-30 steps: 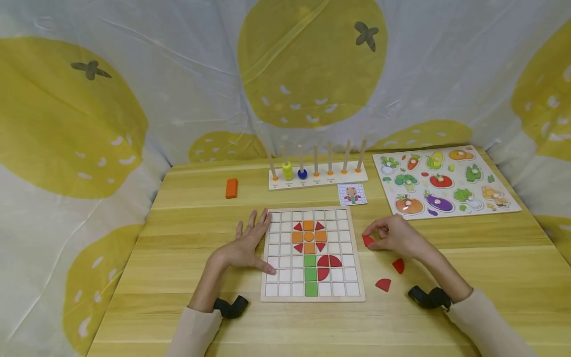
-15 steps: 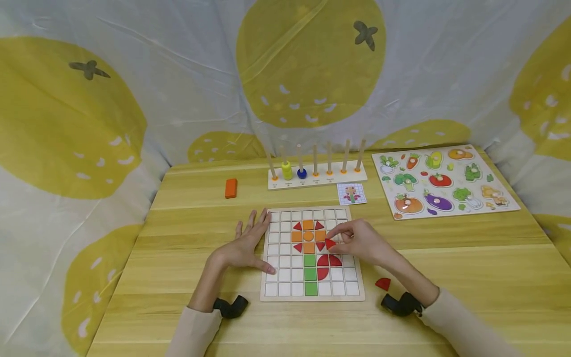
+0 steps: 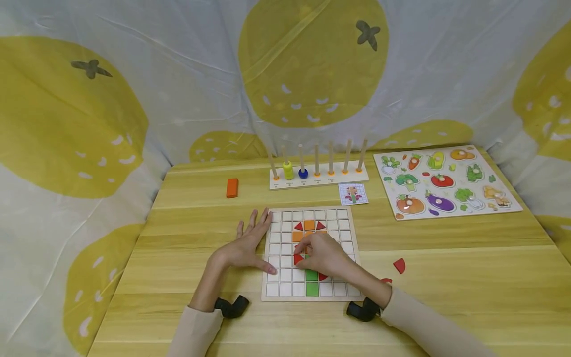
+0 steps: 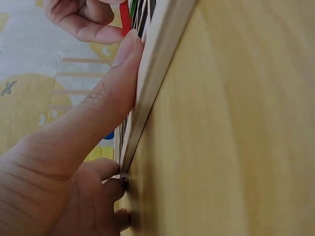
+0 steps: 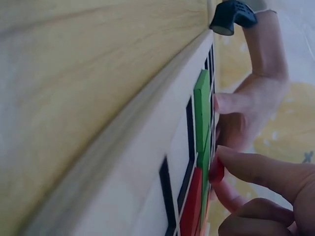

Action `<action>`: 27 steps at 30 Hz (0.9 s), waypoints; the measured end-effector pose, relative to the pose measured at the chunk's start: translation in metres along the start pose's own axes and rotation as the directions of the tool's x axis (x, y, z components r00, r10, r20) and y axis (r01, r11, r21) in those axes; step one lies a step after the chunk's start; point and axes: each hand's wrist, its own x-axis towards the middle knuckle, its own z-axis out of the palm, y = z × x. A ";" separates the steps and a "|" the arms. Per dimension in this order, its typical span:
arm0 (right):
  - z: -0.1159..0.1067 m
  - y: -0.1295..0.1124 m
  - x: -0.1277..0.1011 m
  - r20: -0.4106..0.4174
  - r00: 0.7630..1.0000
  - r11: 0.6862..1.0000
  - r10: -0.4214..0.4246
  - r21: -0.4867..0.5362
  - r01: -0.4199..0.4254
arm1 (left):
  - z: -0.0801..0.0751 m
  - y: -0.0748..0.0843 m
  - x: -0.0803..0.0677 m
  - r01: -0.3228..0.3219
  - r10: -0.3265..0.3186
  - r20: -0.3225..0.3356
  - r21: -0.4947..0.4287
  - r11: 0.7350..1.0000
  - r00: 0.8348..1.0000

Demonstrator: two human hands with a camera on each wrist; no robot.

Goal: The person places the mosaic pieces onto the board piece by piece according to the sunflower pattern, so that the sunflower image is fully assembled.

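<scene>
My left hand (image 3: 244, 252) lies spread along the left edge of the wooden grid board (image 3: 285, 288), its thumb and fingertips at the rim. My right hand (image 3: 327, 257) reaches over the board and pinches a red quarter-circle piece (image 3: 298, 259) between thumb and fingers, just left of the green squares (image 3: 312, 288). In the right wrist view that red piece (image 5: 216, 170) is right at the board's surface. Orange squares (image 3: 309, 225) and red triangles (image 3: 320, 225) form a flower shape above, partly hidden by the hand. Red quarter-circles right of the green squares are mostly covered.
A loose red quarter-circle (image 3: 399, 266) lies right of the board; another red piece (image 3: 386, 280) peeks out behind my right wrist. Behind the board are a pattern card (image 3: 353, 194), a peg stand (image 3: 321, 181), a vegetable puzzle (image 3: 421, 191) and an orange block (image 3: 232, 188).
My right hand has picked up a red quarter-circle from the table at right and carried it left across the board, past the green squares. The left hand has stayed in place.
</scene>
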 end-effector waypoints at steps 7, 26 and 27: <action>0.001 0.002 0.000 -0.006 1.000 1.000 -0.008 0.008 0.008 | -0.002 0.000 0.000 -0.003 0.003 0.002 0.000 1.000 1.000; 0.004 0.005 0.002 -0.061 0.998 1.000 -0.022 -0.020 0.021 | -0.002 0.000 -0.002 -0.008 0.008 0.008 0.002 1.000 1.000; 0.004 0.005 0.002 -0.064 0.998 1.000 -0.023 -0.022 0.021 | -0.002 0.000 -0.002 -0.008 0.008 0.010 0.003 1.000 1.000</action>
